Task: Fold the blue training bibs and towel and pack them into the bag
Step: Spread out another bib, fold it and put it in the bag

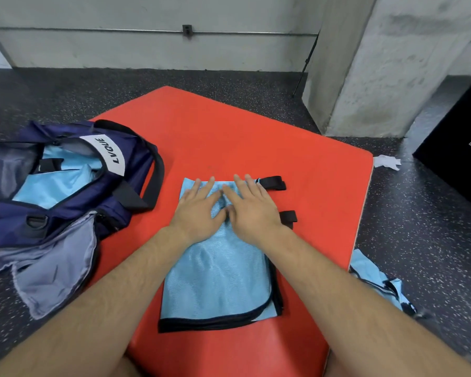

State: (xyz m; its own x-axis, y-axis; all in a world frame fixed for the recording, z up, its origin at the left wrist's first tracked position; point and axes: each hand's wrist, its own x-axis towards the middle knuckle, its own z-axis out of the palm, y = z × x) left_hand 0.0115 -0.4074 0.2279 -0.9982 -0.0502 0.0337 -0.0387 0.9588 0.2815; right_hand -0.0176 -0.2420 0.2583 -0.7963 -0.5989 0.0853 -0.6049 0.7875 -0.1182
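Both my hands lie flat, fingers straight, side by side and almost touching. My left hand [199, 210] and right hand [252, 210] press the far half of a folded light-blue mesh bib with black trim [218, 278] on the red padded mat [310, 186]. Left of my left hand the navy fabric bag [125, 159] gapes open with light-blue cloth inside. Right of my right forearm another crumpled light-blue bib [373, 276] lies on the dark speckled floor [419, 227].

The bare left forearm [106, 284] and bare right forearm [337, 284] ran from the near corners inward, converging toward the middle. The left hand [199, 210] lay flat, palm down, its fingers straight, slightly spread and pointing far. The right hand [252, 210] lay just beside it in the same pose, with the thumbs meeting between them.
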